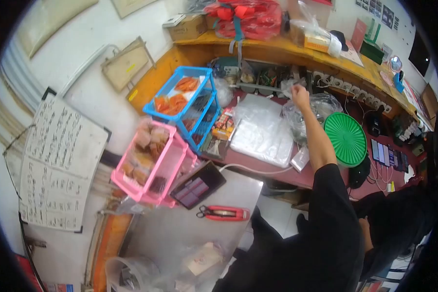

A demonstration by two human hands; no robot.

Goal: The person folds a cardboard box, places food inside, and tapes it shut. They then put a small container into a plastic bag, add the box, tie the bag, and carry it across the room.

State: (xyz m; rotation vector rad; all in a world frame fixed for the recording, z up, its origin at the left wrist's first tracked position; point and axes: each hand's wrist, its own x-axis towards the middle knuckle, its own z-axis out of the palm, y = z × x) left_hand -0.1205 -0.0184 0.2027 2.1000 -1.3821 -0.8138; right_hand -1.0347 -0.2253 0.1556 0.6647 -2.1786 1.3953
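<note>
My right hand stretches far across the dark red table, its fingers closed on a thin clear plastic bag near the back edge. Crumpled clear plastic lies just right of the wrist. Left of my forearm is a flat stack of clear plastic bags. A round green ribbed lid sits to the right of the arm. My left hand is out of view.
Blue tiered baskets and pink baskets hold packaged food. A tablet and red-handled scissors or cutter lie on the metal table. Another person in black is at the right. Phones and cables lie there.
</note>
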